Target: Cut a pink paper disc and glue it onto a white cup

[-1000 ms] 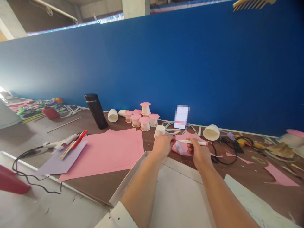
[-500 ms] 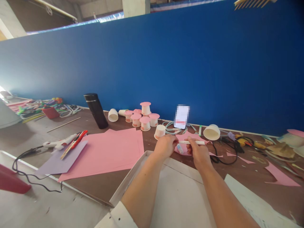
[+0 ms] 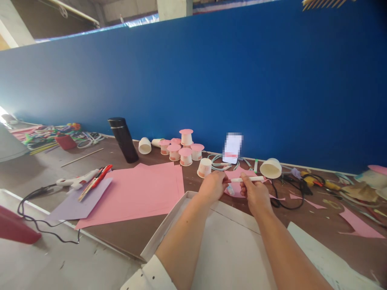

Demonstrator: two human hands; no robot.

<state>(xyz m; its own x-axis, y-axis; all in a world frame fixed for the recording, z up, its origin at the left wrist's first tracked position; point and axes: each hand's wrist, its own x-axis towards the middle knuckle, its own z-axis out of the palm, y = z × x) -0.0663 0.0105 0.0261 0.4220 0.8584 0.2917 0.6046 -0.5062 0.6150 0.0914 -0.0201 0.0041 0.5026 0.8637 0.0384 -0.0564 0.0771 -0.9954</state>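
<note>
Gripping white pen (image 3: 254, 178) between closed fingers of right hand (image 3: 255, 195); pinching reddish piece (image 3: 227, 181) at pen's left end with left hand (image 3: 214, 186) — above pink paper (image 3: 237, 172), near inverted paper cup (image 3: 204, 167).

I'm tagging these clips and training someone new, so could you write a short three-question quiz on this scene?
1. What does the right hand hold?
2. True or false: the black bottle stands to the left of the cluster of cups.
3. What colour are the discs on top of those cups?
A) green
B) pink
C) blue

Key: 1. a white pen; 2. true; 3. B
</note>
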